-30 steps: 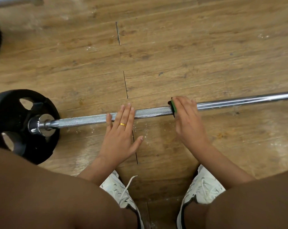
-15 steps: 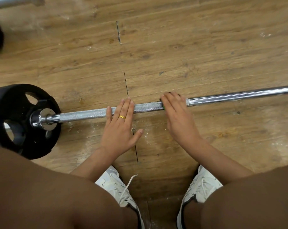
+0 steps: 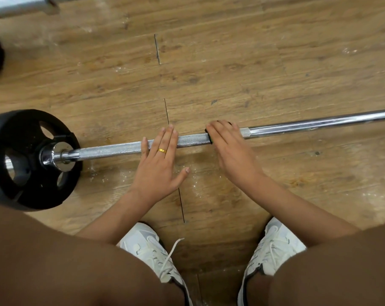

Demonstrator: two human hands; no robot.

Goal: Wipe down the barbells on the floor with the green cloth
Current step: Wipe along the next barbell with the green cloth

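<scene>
fingers point(image 3: 220, 133) of the right hand point(image 3: 231, 153) are curled over the barbell point(image 3: 121, 149), pinning the green cloth point(image 3: 211, 139) against the end of the knurled section, and only a thin sliver of cloth shows by the index finger. the left hand point(image 3: 160, 166), with a gold ring point(image 3: 162, 150), lies flat and relaxed just beside it, straight fingertips resting on the knurling and gripping nothing. the bar lies across the wooden floor point(image 3: 231, 62) in front of the white sneakers point(image 3: 152, 246), with a black weight plate point(image 3: 30, 160) on its left end and a second barbell point(image 3: 17, 6) in the top left corner.
</scene>
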